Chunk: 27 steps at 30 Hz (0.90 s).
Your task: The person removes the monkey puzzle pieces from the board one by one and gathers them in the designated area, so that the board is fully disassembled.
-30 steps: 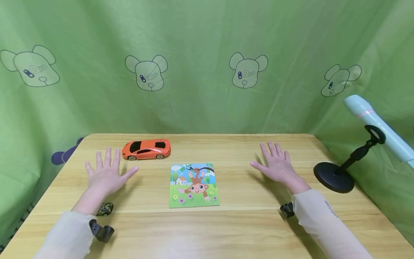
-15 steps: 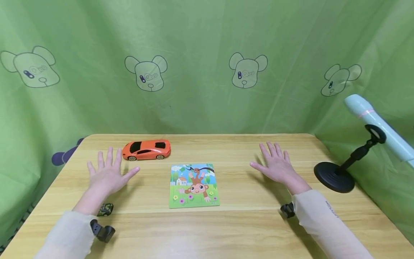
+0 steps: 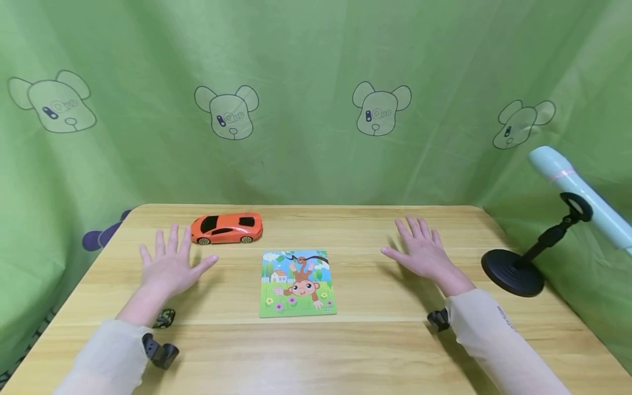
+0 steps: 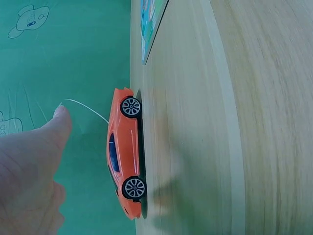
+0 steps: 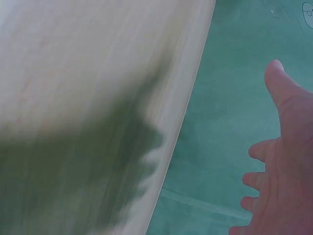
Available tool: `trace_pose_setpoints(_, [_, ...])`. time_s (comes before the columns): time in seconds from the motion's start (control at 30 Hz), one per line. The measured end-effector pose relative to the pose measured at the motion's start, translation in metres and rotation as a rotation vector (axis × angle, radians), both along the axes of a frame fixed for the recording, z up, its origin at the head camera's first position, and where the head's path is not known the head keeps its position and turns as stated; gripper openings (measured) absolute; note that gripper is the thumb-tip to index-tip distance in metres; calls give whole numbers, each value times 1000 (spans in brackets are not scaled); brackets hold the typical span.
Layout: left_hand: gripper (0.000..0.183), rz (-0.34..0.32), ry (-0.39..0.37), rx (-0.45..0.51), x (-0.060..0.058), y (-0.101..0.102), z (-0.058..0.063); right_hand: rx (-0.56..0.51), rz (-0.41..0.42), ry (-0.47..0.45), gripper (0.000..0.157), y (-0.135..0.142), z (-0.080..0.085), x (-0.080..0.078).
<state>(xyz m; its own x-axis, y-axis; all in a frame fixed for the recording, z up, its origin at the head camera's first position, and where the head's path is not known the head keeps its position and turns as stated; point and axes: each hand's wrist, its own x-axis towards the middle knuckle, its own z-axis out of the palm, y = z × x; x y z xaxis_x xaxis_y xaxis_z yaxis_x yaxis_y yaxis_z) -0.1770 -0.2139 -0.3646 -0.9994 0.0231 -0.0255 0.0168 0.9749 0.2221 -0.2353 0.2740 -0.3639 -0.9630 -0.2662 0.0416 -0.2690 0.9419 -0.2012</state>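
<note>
My left hand [image 3: 170,270] is held with fingers spread over the left side of the table, holding nothing. Its fingertips overlap the nose of an orange toy car [image 3: 227,228] in the head view; the left wrist view shows the same car [image 4: 125,152] beyond the thumb. Between my hands lies a square picture puzzle [image 3: 298,283] with a monkey hanging from a branch. My right hand [image 3: 422,253], also spread and holding nothing, is above the table to the right of the puzzle. In the right wrist view, its shadow falls on the wood.
A light blue microphone [image 3: 577,192] leans in a black stand [image 3: 513,271] at the right. Partly hidden by my left wrist is a small dark green patterned object [image 3: 164,318]. A green curtain [image 3: 306,148] with bear-head prints hangs behind the wooden table [image 3: 306,356].
My left hand has shifted slightly to the right. My right hand has stayed nearly still, and the whole head view has moved a little.
</note>
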Motion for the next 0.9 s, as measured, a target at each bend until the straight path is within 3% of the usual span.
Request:
trace_pose_setpoints(0.33, [100,-42,20,-20,-4,13,-5,-24,80,14,88,-20,5,-8])
trace_pose_setpoints(0.9, [90,-170,32,-27,-6,60,-21,-44,299,20,86,-86,9,-20])
